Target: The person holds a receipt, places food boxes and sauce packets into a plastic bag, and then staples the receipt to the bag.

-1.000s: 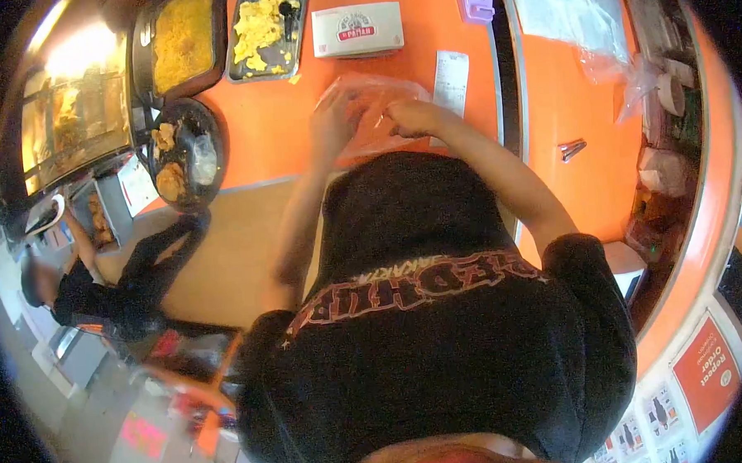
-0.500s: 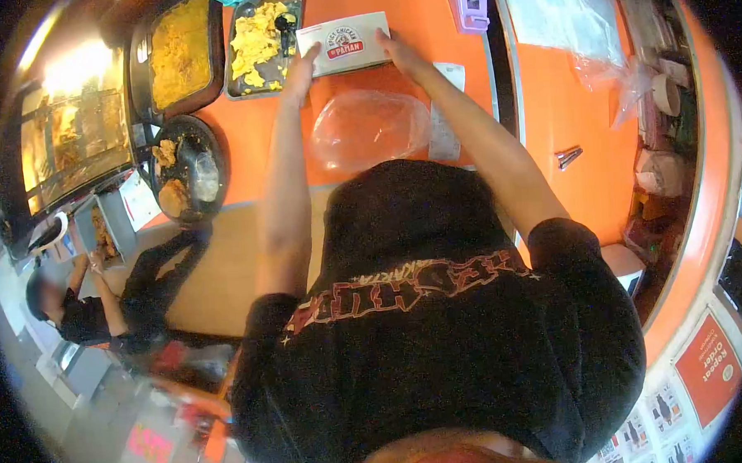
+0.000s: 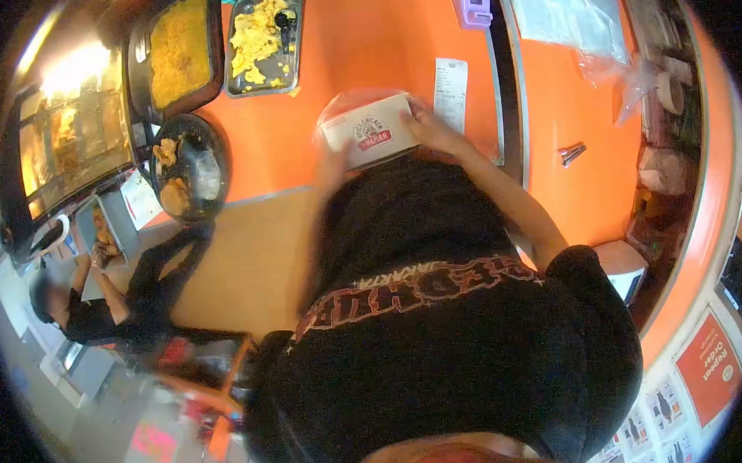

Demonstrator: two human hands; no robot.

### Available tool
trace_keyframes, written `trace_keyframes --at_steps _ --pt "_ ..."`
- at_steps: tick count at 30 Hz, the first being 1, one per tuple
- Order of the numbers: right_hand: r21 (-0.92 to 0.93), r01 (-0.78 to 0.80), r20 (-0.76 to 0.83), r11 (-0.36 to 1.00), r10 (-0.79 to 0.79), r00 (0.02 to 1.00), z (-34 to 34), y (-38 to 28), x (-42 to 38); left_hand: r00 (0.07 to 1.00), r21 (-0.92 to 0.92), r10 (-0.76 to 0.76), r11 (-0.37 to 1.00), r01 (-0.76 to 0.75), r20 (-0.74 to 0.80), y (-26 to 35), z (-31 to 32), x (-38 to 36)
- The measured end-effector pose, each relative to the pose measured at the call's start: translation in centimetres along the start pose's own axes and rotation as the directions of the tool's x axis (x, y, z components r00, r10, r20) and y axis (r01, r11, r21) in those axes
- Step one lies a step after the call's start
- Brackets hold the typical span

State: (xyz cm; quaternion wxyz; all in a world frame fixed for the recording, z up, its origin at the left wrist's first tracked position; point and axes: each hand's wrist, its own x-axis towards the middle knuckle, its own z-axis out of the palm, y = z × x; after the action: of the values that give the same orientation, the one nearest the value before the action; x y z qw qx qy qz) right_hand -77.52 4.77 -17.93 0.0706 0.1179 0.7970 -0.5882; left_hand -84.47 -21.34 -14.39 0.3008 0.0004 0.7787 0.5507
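Observation:
A white takeaway box (image 3: 372, 134) printed with "Spicy Chicken" and a red label sits close in front of my body, tilted a little. My right hand (image 3: 429, 130) grips its right end, thumb on top. At the lower left corner is my left hand (image 3: 332, 163), blurred by motion, closed against the box side. A clear plastic bag (image 3: 350, 102) lies under and around the box, mostly covered by it. Right of the box, a printed receipt (image 3: 450, 94) rests on the orange counter (image 3: 354, 34).
A metal tray (image 3: 265, 42) of yellow food, a pan (image 3: 183, 53) of yellow-orange food and a black dish (image 3: 188, 169) with fried pieces stand left. A co-worker (image 3: 100, 293) handles food in a grey container. A stapler (image 3: 572, 154) and plastic bags (image 3: 564, 12) lie right.
Both hands have brought the box from the far side of the counter toward my body, over the clear bag. The box has turned slightly, and more of the receipt shows.

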Motion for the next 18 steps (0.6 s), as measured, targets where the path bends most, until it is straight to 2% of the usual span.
trace_keyframes --at_steps 2,3,5,6,7,8,9,11,13,14,16,17,18 --pt "-0.064 -0.135 -0.118 0.989 0.127 0.985 -3.2 -3.3 -0.9 0.994 -0.205 0.069 0.975 -0.085 -0.086 3.4 -0.3 -1.4" --pt "-0.090 -0.204 -0.178 0.975 0.186 0.966 -4.6 -5.0 -1.4 0.971 -0.003 0.103 0.994 -0.106 -0.216 2.9 -0.5 -1.3" --pt "-0.192 -0.129 -0.257 0.973 0.077 0.963 -4.2 -0.8 0.2 0.869 0.391 0.245 0.918 -0.065 -0.429 0.8 -1.8 0.1" --pt "-0.241 -0.098 -0.295 0.966 0.024 0.955 -3.8 1.6 0.8 0.911 0.530 0.240 0.848 -0.028 -0.335 -3.0 -2.3 2.2" --pt "-0.285 -0.285 -0.064 0.915 0.279 0.958 -4.5 0.0 0.5 0.943 0.663 0.233 0.749 -0.019 -0.236 -8.1 -2.9 4.7" --pt "-0.251 -0.274 -0.059 0.929 0.268 0.962 -4.2 0.3 0.7 0.965 0.772 0.223 0.634 -0.038 -0.136 -7.9 -3.1 5.5" --pt "-0.214 -0.265 -0.052 0.940 0.260 0.964 -3.7 0.6 0.8 0.974 0.698 0.153 0.716 0.009 -0.169 -8.0 -3.3 5.4" --pt "-0.147 -0.232 -0.062 0.962 0.225 0.972 -4.1 -0.4 1.2 0.974 0.521 0.012 0.846 0.111 -0.227 -1.8 -3.2 3.3" --pt "-0.072 -0.202 -0.084 0.977 0.196 0.977 -4.9 -4.3 -0.5 0.967 0.367 -0.023 0.923 0.118 -0.254 -2.1 -3.5 2.2" --pt "-0.073 -0.198 -0.113 0.977 0.189 0.975 -4.6 -3.1 -0.4 0.964 0.284 -0.042 0.951 0.119 -0.264 -2.3 -3.5 2.2" --pt "-0.073 -0.193 -0.175 0.978 0.178 0.968 -3.5 1.3 -0.5 0.939 0.311 0.045 0.948 0.068 -0.342 -2.5 -2.8 2.7" --pt "0.003 -0.247 -0.145 0.969 0.244 0.959 -3.4 1.2 -0.6 0.922 0.324 0.079 0.944 0.053 -0.379 -3.0 -2.4 2.3" --pt "0.077 -0.295 -0.110 0.952 0.302 0.947 -3.2 1.1 -0.3 0.936 0.283 0.111 0.959 -0.013 -0.333 -3.3 -2.2 2.6"
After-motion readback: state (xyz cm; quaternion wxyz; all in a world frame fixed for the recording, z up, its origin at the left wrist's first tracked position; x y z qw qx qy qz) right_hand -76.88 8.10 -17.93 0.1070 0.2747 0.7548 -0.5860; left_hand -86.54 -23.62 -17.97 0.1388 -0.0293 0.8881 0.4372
